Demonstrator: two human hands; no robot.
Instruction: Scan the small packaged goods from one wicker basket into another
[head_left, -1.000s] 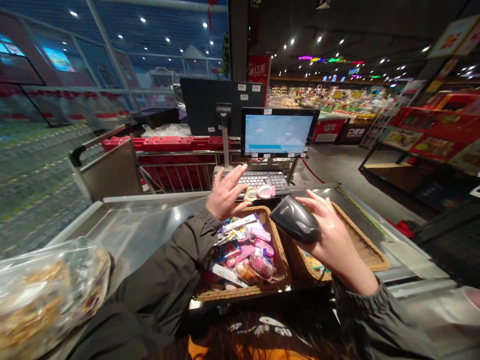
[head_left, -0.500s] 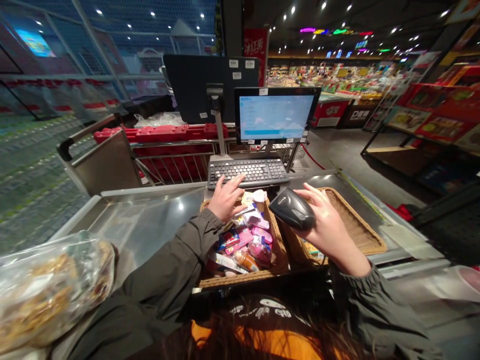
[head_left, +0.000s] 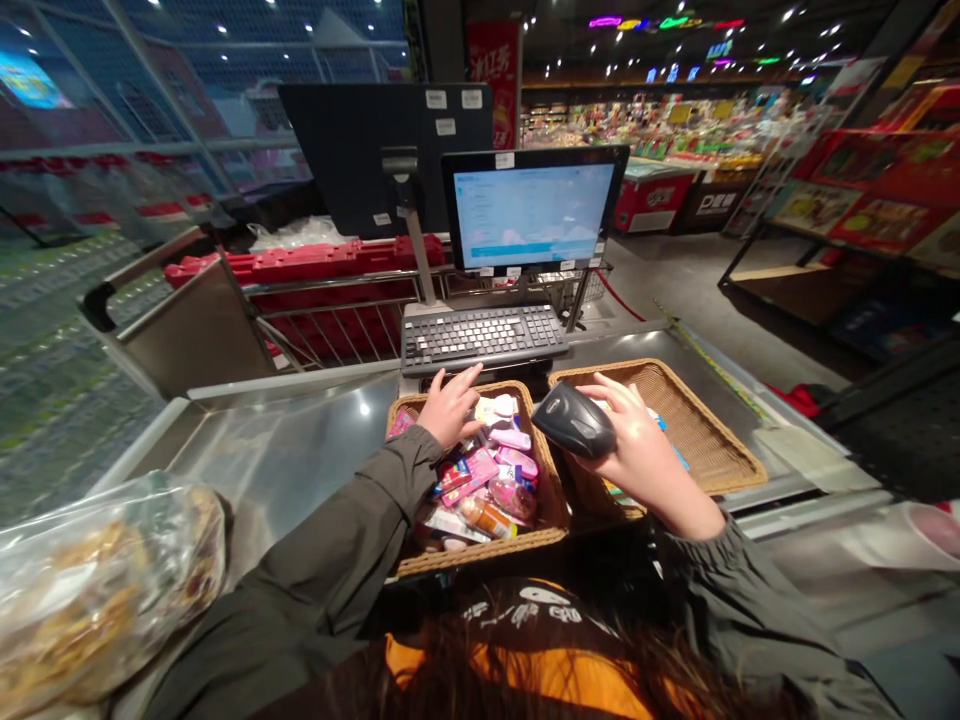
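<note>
My left hand (head_left: 448,408) hovers over the back of the left wicker basket (head_left: 480,560), fingers spread, holding nothing. Small packaged goods fill that basket: pink packs (head_left: 472,472), a brown bottle (head_left: 487,517) with an orange label and several others. In my right hand (head_left: 630,440) is a black barcode scanner (head_left: 574,420), its head pointing left. Below that hand stands the right wicker basket (head_left: 720,470), with a few blue and green packages partly hidden by the hand. A black keyboard (head_left: 484,336) lies just beyond the left hand.
A lit monitor (head_left: 532,215) and a second screen's dark back (head_left: 390,160) rise behind the keyboard. Clear plastic bags of food (head_left: 112,580) lie at the left on the metal counter (head_left: 300,430). A trolley with red crates (head_left: 300,265) stands beyond.
My left hand has drawn back slightly from the keyboard's front edge towards the left basket. The right hand still holds the scanner, shifted a little left. The whole view has turned slightly.
</note>
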